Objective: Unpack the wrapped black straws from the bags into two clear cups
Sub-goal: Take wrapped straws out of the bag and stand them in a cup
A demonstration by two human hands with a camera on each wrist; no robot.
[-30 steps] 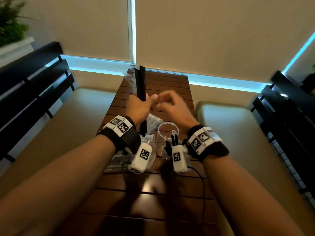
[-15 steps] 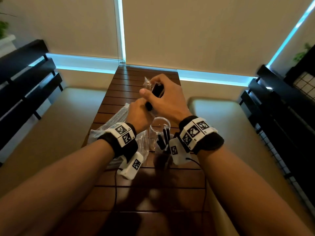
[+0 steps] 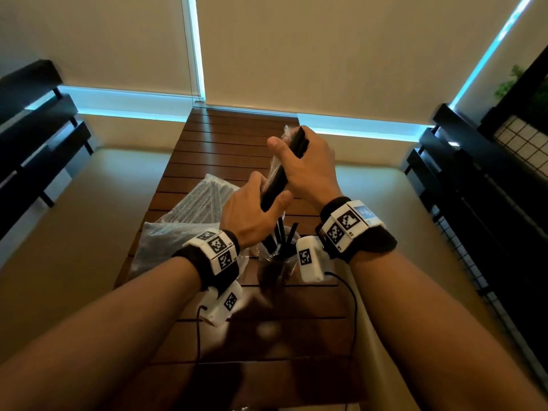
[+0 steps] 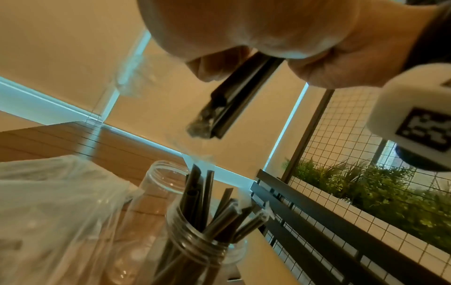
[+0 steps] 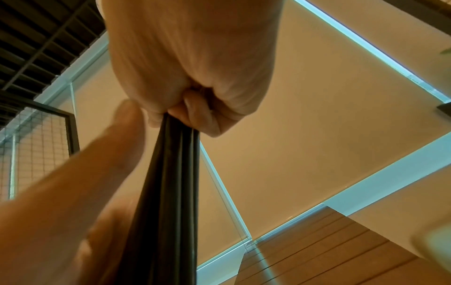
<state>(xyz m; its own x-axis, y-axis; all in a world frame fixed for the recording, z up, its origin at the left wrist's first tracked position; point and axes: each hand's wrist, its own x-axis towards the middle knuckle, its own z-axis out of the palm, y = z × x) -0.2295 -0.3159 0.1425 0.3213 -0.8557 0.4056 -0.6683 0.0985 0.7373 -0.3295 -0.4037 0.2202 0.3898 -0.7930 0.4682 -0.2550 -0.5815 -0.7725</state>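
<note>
A bundle of black straws in clear wrap slants over the table, upper end away from me. My right hand grips its upper end and my left hand holds the lower end. The right wrist view shows the bundle running down from my closed fingers. Crumpled wrap hangs off the bundle's low end in the left wrist view. Just below stands a clear cup with several black straws in it. An empty clear cup stands right behind it. In the head view the filled cup sits between my wrists.
Clear bags of wrapped straws lie on the left of the slatted wooden table, next to the cups. Cushioned benches run along both sides, with black rails beyond them. A wire grid with plants is on the right.
The bundle stood upright in my left hand alone. My right hand has taken its upper end, and the bundle now leans at a slant above the cup with straws.
</note>
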